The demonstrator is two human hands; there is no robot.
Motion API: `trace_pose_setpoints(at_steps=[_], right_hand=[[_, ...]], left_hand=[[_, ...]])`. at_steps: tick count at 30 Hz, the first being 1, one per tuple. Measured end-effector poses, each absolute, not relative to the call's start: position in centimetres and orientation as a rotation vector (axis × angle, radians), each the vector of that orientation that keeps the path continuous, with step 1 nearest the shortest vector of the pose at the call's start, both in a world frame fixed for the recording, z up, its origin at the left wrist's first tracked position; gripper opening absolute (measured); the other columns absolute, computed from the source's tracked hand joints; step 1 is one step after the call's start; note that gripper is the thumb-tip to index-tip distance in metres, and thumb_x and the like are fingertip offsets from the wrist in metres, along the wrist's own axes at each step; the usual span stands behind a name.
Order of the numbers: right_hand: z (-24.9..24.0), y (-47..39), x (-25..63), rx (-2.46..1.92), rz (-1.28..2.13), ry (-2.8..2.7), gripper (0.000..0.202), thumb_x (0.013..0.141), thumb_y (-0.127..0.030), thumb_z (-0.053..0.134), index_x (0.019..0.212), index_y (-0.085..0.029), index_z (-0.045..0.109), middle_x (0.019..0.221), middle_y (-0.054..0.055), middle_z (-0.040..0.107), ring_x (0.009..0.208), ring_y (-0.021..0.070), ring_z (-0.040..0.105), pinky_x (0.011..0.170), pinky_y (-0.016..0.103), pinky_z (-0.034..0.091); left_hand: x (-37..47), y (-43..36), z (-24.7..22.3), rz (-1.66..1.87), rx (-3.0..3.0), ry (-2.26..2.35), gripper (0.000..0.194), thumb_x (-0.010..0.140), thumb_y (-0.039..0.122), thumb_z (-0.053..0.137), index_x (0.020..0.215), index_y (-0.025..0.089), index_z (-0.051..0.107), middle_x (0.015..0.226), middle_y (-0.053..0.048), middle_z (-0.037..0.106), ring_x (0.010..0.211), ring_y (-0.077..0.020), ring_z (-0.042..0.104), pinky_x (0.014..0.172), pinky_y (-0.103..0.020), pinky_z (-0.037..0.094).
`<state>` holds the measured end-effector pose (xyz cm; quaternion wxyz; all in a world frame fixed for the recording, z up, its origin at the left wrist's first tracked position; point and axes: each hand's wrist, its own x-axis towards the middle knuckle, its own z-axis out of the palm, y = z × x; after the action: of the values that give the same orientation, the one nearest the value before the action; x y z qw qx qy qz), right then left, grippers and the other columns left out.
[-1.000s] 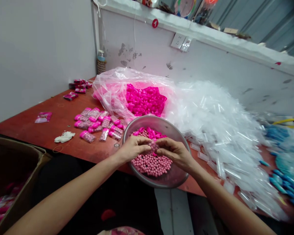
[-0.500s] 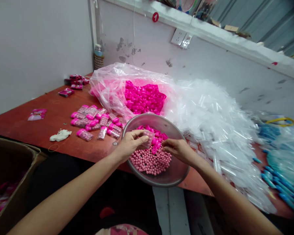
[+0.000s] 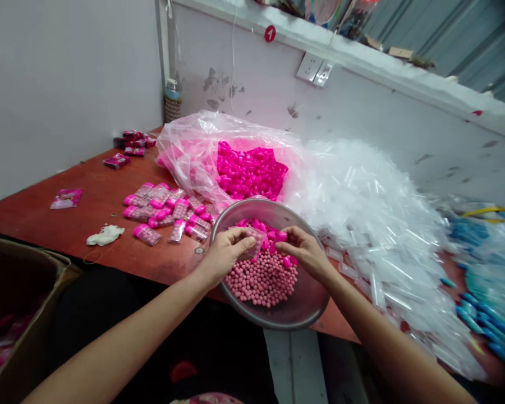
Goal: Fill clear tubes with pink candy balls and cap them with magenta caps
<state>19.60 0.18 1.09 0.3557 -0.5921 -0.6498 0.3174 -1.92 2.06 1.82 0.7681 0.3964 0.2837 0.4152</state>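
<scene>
Over a metal bowl (image 3: 307, 297), my left hand (image 3: 225, 252) is closed on a clear plastic container (image 3: 255, 244) with pink beads inside. My right hand (image 3: 305, 249) pinches a bright pink cap (image 3: 280, 238), a short way to the right of the container. Below both hands, small round pink beads (image 3: 261, 280) fill part of the bowl. More pink caps (image 3: 258, 225) lie on the beads toward the bowl's far side. Left of the bowl, several filled, pink-capped containers (image 3: 146, 234) are heaped on the red table (image 3: 105, 202).
Behind the bowl lies a clear bag (image 3: 189, 140) full of pink caps. A large heap of clear plastic containers (image 3: 362, 202) spreads to the right, with blue items (image 3: 488, 325) beyond. A cardboard box (image 3: 63, 275) stands at lower left. A white crumpled thing (image 3: 105, 235) lies near the table edge.
My right hand has come up from the caps in the bowl with a pink cap between its fingers. My left hand still holds the container in nearly the same place.
</scene>
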Motion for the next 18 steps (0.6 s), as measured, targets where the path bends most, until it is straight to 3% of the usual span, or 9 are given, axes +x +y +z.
trace_pose_setpoints(at_steps=[5, 9, 13, 18], right_hand=[[2.3, -0.8, 18.4, -1.246, 1.14, -1.223, 0.028, 0.068, -0.025, 0.072, 0.09, -0.02, 0.056, 0.064, -0.004, 0.06, 0.055, 0.0097, 0.054, 0.056, 0.023, 0.044], [2.5, -1.2, 17.6, -1.209, 1.202, -1.214, 0.028, 0.071, -0.025, 0.069, 0.098, -0.019, 0.063, 0.076, -0.001, 0.065, 0.065, 0.011, 0.057, 0.066, 0.025, 0.045], [2.6, -1.5, 16.9, -1.206, 1.298, -1.202, 0.037, 0.075, -0.028, 0.066, 0.11, -0.02, 0.061, 0.088, 0.002, 0.067, 0.081, 0.0167, 0.06, 0.079, 0.031, 0.045], [2.7, -1.8, 16.7, -1.159, 1.287, -1.217, 0.045, 0.074, -0.028, 0.066, 0.117, -0.025, 0.054, 0.094, 0.002, 0.067, 0.081, 0.0157, 0.061, 0.074, 0.028, 0.046]], left_hand=[[-1.9, 1.8, 1.9, 0.853, 0.831, 0.574, 0.031, 0.062, 0.032, 0.074, 0.083, 0.012, 0.063, 0.081, -0.003, 0.061, 0.073, -0.012, 0.058, 0.073, -0.029, 0.049], [-2.0, 1.6, 1.8, 0.846, 0.869, 0.563, 0.031, 0.063, 0.031, 0.074, 0.083, 0.011, 0.063, 0.082, -0.003, 0.061, 0.075, -0.0129, 0.057, 0.074, -0.029, 0.047], [-2.0, 1.5, 1.9, 0.842, 0.888, 0.569, 0.032, 0.063, 0.032, 0.073, 0.086, 0.011, 0.063, 0.081, -0.003, 0.06, 0.074, -0.0128, 0.057, 0.074, -0.029, 0.048], [-1.8, 1.6, 1.6, 0.883, 0.932, 0.576, 0.031, 0.063, 0.033, 0.073, 0.085, 0.012, 0.065, 0.08, -0.002, 0.06, 0.074, -0.0129, 0.056, 0.072, -0.028, 0.048]])
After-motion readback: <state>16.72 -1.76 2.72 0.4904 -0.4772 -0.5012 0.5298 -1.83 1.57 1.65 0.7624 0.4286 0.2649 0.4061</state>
